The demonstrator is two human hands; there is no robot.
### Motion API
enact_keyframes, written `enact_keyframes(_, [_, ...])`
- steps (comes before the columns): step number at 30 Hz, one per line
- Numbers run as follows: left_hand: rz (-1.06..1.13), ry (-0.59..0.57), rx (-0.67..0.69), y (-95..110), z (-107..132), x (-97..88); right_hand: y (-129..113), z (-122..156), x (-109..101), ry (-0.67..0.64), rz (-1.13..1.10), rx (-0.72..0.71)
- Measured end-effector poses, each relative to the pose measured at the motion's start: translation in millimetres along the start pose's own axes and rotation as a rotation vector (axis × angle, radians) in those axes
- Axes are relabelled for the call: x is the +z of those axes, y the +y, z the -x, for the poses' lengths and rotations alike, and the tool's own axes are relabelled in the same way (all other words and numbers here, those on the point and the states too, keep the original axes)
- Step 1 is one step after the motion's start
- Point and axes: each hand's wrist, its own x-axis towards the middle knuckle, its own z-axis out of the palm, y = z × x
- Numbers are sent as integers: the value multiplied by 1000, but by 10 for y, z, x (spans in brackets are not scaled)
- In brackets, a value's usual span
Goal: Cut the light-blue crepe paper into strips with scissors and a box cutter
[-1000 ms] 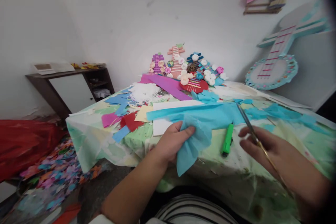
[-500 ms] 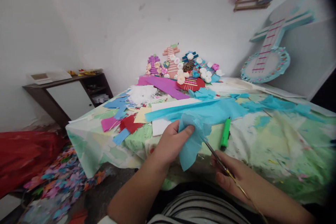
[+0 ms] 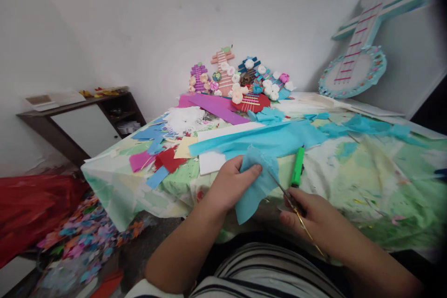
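A bunched piece of blue tissue paper is pinched between thumb and fingers of the left hand at the table's near edge, leaving its side free for the scissors, which are gripped in the curled right hand, tips at the paper; a green marker lies just behind

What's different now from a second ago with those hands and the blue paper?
The right hand brought the scissors from out at the right, above the table, in and down toward the left hand. Their tips now reach the edge of the blue tissue paper. The left hand kept pinching that paper throughout, and the green marker lies where it was.
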Motion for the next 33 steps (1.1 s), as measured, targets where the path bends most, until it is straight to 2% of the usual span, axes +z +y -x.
enact_keyframes(13, [-94, 0, -35, -24, 5, 26, 88, -17, 10, 48, -41, 7])
enact_keyframes(17, [-117, -2, -42, -14, 12, 30, 103, 2, -7, 19, -45, -42])
enact_keyframes(25, [-200, -6, -12, 58, 48, 55, 113, 11, -20, 47, -34, -98])
enact_keyframes(33, [-152, 84, -14, 16, 32, 43, 86, 17, 16, 15, 22, -18])
